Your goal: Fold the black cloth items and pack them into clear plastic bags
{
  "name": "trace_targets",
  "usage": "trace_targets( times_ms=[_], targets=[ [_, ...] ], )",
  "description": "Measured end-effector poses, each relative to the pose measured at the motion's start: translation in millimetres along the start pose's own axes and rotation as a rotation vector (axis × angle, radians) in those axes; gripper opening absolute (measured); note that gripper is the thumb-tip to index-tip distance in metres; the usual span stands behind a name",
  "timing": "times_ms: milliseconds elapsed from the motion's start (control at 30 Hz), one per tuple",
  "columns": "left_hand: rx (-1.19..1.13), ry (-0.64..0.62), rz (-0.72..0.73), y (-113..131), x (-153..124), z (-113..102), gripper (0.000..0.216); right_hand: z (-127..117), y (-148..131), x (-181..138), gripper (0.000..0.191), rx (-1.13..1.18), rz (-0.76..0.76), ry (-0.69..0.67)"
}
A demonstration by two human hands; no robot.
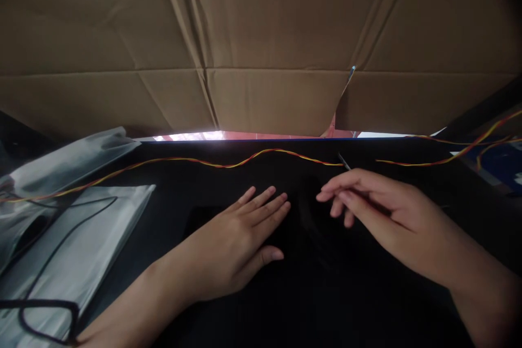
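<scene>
My left hand (240, 236) lies palm down with its fingers stretched out over the black surface (261, 315). Under its wrist side a darker flat shape shows faintly, too dim to name. Opposite it, my right hand (367, 201) is bent at the fingers, the thumb drawn against the index finger. A thin grey pointed piece (344, 161) sticks out just behind its knuckles; whether the hand grips it I cannot tell. Between the hands runs a dark curved shape (310, 212), barely visible. Past the fingertips stretches a twisted red and yellow wire (228, 166), broken from view near the right hand.
Brown cardboard (269, 27) rises across the back, with a slit (346, 84) at right. Clear plastic bags (118, 217) lie at left, a black cable (49, 304) across them. A blue item (501, 168) sits at far right.
</scene>
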State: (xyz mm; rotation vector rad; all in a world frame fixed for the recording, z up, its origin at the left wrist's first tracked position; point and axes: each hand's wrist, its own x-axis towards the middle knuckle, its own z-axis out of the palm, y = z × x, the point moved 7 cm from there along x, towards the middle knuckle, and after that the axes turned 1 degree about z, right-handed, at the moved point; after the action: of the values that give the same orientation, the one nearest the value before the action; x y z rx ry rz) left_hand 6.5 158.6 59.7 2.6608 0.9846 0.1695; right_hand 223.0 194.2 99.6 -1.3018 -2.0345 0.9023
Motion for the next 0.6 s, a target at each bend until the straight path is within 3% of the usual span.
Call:
trace_targets(
  times_ms=[67, 133, 267, 400, 500, 600],
  targets=[
    [0.009, 0.012, -0.039, -8.5, -4.4, -6.1, 0.066, -6.1, 3.6, 2.2, 0.025, -0.240, -0.027, 0.082],
    [0.026, 0.007, -0.090, -17.5, -8.3, -5.3, 0.070, 2.7, 4.2, 1.5, 0.032, -0.404, -0.066, 0.041],
    [0.047, -0.026, -0.145, -26.8, -11.7, 8.9, 0.079, 46.7, 2.8, -5.4, 0.053, -0.489, -0.157, -0.124],
    [0.069, -0.026, -0.133, -25.5, -10.8, 13.0, 0.078, 80.0, -0.3, -7.4, 0.056, -0.549, -0.260, -0.199],
    [0.106, -0.010, -0.117, -24.6, -10.6, 4.2, 0.076, 60.2, -5.6, -0.9, 0.048, -0.497, -0.231, -0.076],
    [0.142, 0.070, -0.120, -25.9, -12.1, -12.9, 0.067, 14.3, 2.7, 3.9, 0.038, -0.474, 0.014, 0.138]
  ],
)
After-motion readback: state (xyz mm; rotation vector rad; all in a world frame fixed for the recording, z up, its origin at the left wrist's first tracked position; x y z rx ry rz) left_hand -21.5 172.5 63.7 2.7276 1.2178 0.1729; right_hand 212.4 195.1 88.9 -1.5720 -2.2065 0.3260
